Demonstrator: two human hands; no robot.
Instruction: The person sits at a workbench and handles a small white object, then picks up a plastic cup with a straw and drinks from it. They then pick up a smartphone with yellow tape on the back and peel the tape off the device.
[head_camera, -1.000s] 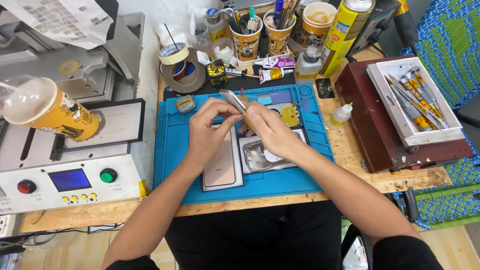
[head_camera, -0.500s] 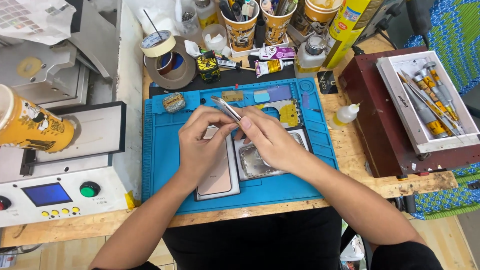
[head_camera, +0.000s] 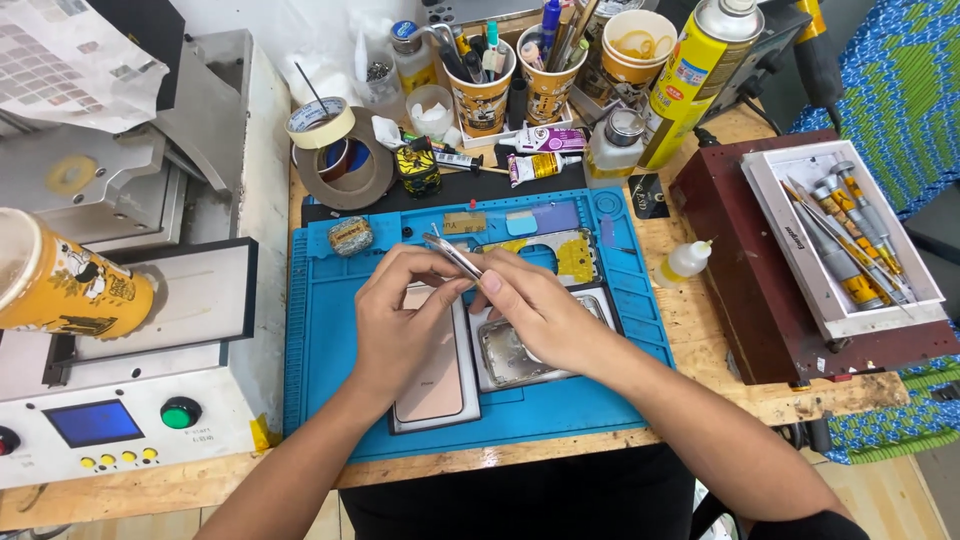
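Left hand (head_camera: 405, 320) and right hand (head_camera: 535, 310) pinch tweezers (head_camera: 452, 256) together above blue mat (head_camera: 320, 330); rose-gold phone back (head_camera: 432, 385) beneath, possibly touched.

phone backs (head_camera: 432, 385): 2 | tape rolls (head_camera: 320, 124): 2 | paper cups (head_camera: 482, 92): 4

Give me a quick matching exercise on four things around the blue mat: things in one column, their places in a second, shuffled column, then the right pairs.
Things:
1. tweezers
2. tape roll
3. small white squeeze bottle
4. tray of screwdrivers

Places:
A. on the dark red box at the right
B. on the wood just right of the blue mat
C. held between left hand and right hand
D. behind the mat's far left corner

Pairs: 1-C, 2-D, 3-B, 4-A
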